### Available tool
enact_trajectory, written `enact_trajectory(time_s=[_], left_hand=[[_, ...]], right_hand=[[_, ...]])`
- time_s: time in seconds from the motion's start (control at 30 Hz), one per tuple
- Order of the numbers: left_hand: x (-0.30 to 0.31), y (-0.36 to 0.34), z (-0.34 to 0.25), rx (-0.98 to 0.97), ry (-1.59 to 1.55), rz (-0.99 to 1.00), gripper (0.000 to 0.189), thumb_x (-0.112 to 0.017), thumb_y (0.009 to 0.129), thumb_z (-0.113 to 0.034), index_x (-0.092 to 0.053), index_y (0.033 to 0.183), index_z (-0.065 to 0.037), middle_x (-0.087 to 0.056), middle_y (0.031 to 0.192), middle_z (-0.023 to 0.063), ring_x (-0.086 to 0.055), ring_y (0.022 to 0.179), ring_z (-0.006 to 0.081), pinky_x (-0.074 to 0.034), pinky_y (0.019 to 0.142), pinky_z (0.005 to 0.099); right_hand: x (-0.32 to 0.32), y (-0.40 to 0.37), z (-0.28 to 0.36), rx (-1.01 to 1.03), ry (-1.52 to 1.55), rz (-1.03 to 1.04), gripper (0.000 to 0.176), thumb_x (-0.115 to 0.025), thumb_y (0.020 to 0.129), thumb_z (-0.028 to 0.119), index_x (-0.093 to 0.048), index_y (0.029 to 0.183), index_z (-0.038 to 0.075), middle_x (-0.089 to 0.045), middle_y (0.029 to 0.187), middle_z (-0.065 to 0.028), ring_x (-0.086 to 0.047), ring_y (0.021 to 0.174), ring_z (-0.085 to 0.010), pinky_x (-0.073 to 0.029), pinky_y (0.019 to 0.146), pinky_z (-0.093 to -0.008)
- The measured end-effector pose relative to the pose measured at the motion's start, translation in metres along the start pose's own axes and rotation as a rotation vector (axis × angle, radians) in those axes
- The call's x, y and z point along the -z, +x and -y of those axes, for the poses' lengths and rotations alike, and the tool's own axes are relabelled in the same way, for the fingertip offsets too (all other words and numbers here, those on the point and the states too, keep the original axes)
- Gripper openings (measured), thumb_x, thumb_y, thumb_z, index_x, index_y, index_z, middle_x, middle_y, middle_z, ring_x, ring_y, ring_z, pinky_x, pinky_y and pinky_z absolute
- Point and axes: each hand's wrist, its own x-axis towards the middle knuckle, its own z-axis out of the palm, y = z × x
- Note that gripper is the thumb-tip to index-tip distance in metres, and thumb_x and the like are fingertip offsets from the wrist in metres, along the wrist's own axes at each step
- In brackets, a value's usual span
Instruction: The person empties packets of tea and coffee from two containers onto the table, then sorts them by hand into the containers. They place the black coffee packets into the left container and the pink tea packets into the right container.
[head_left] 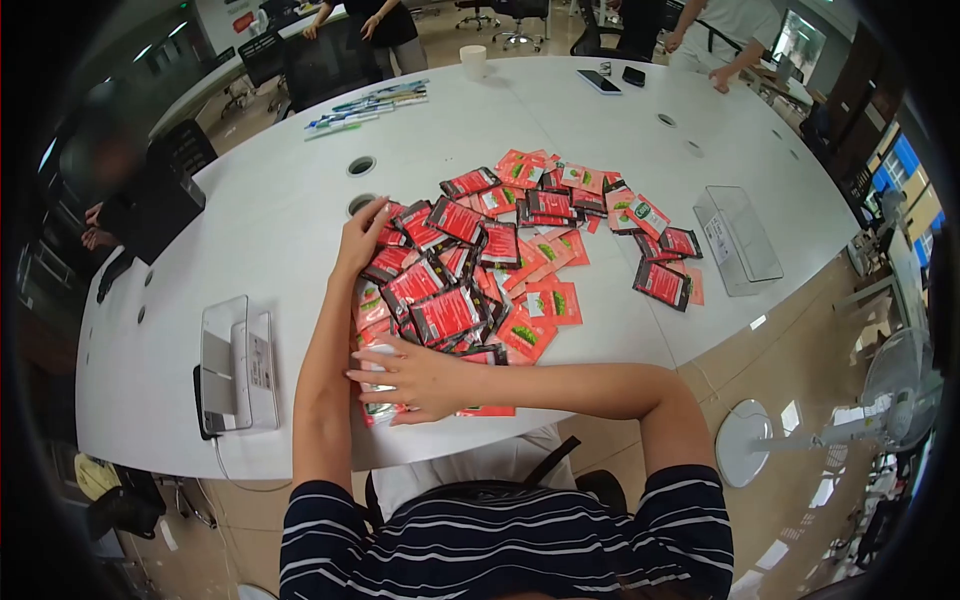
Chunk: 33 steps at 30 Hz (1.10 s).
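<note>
A loose heap of small sachets covers the middle of the table in front of me. Some are red with black edges, like this black-edged sachet; others are pinkish red with a green picture, like this pinkish sachet. Along the heap's left edge, my left hand rests with its fingers stretched out against the outer sachets. My right hand lies palm down with fingers spread over sachets at the near left corner, partly covering them. Neither hand grips anything that I can see.
Clear plastic bins stand either side: a right bin and a left bin beside a dark-framed stand. Pens, a white cup and a phone lie farther back on the white table. Other people stand around it.
</note>
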Motion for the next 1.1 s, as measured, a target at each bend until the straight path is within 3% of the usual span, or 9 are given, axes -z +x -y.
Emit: enact_trajectory(time_s=[0.07,0.17,0.43,0.57,0.73,0.83,1.0,1.03,1.1], left_hand=[[-0.008,0.004,0.000,0.014,-0.029,-0.021,0.043,-0.060,0.093,-0.033,-0.063,0.124,-0.003,-0.059,0.129,0.0202,-0.058,0.117,0.0267,-0.044,0.099,0.0351],[-0.025,0.012,-0.008,-0.037,0.048,0.006,0.043,-0.062,0.091,-0.034,-0.065,0.120,-0.003,-0.057,0.130,0.0233,-0.058,0.118,0.0296,-0.044,0.099,0.0357],[-0.085,0.041,-0.023,-0.038,-0.005,-0.053,0.042,-0.065,0.087,-0.039,-0.070,0.112,-0.005,-0.057,0.129,0.0254,-0.060,0.114,0.0337,-0.048,0.095,0.0371],[-0.116,0.056,-0.034,-0.065,0.064,-0.062,0.042,-0.065,0.087,-0.039,-0.071,0.108,-0.004,-0.058,0.127,0.0261,-0.062,0.111,0.0342,-0.049,0.093,0.0365],[-0.155,0.074,-0.049,-0.054,0.090,-0.102,0.047,-0.066,0.085,-0.044,-0.071,0.106,-0.003,-0.057,0.126,0.0281,-0.065,0.103,0.0348,-0.052,0.089,0.0358],[-0.174,0.081,-0.057,-0.060,0.090,-0.110,0.049,-0.066,0.084,-0.044,-0.071,0.106,-0.001,-0.056,0.126,0.0290,-0.067,0.100,0.0346,-0.052,0.088,0.0354],[-0.195,0.083,-0.078,-0.084,0.087,-0.147,0.047,-0.065,0.084,-0.044,-0.072,0.095,0.002,-0.067,0.107,0.0189,-0.069,0.083,0.0297,-0.053,0.075,0.0346],[-0.198,0.082,-0.079,-0.038,0.094,-0.148,0.047,-0.064,0.086,-0.044,-0.072,0.097,0.000,-0.066,0.112,0.0197,-0.067,0.095,0.0317,-0.052,0.084,0.0374],[-0.213,0.091,-0.056,-0.190,0.258,-0.383,0.044,-0.063,0.087,-0.045,-0.072,0.100,-0.003,-0.064,0.118,0.0193,-0.060,0.111,0.0345,-0.046,0.096,0.0406]], right_hand=[[0.007,-0.013,-0.013,-0.014,-0.056,-0.006,0.056,-0.058,0.088,0.049,-0.050,0.135,0.021,-0.044,0.142,-0.0091,-0.038,0.132,-0.0310,-0.020,0.111,-0.0610],[0.018,-0.026,-0.024,-0.042,-0.060,-0.045,0.050,-0.054,0.089,0.050,-0.056,0.128,0.018,-0.050,0.134,-0.0112,-0.040,0.130,-0.0312,-0.014,0.113,-0.0622],[0.053,-0.075,-0.056,-0.014,-0.072,0.015,0.044,-0.054,0.090,0.047,-0.057,0.127,0.023,-0.050,0.135,-0.0098,-0.044,0.129,-0.0293,-0.014,0.112,-0.0667],[0.072,-0.104,-0.074,-0.001,-0.076,0.062,0.048,-0.056,0.089,0.049,-0.055,0.130,0.024,-0.047,0.140,-0.0091,-0.043,0.130,-0.0295,-0.016,0.111,-0.0657],[0.099,-0.141,-0.096,0.056,-0.073,0.122,0.061,-0.060,0.087,0.050,-0.051,0.135,0.014,-0.043,0.142,-0.0170,-0.037,0.135,-0.0352,-0.025,0.114,-0.0522],[0.108,-0.163,-0.106,0.042,-0.022,0.143,0.066,-0.066,0.084,0.046,-0.047,0.138,0.013,-0.039,0.146,-0.0168,-0.035,0.137,-0.0361,-0.028,0.113,-0.0517],[0.132,-0.180,-0.116,0.039,-0.118,0.182,0.063,-0.059,0.089,0.049,-0.048,0.137,0.011,-0.039,0.146,-0.0195,-0.037,0.135,-0.0369,-0.030,0.111,-0.0491],[0.135,-0.182,-0.117,0.009,-0.134,0.178,0.063,-0.058,0.089,0.049,-0.047,0.138,0.011,-0.039,0.146,-0.0196,-0.037,0.136,-0.0364,-0.029,0.112,-0.0485],[0.139,-0.184,-0.114,-0.035,-0.155,0.171,0.063,-0.057,0.090,0.050,-0.047,0.139,0.012,-0.038,0.147,-0.0198,-0.037,0.136,-0.0352,-0.029,0.112,-0.0474]])
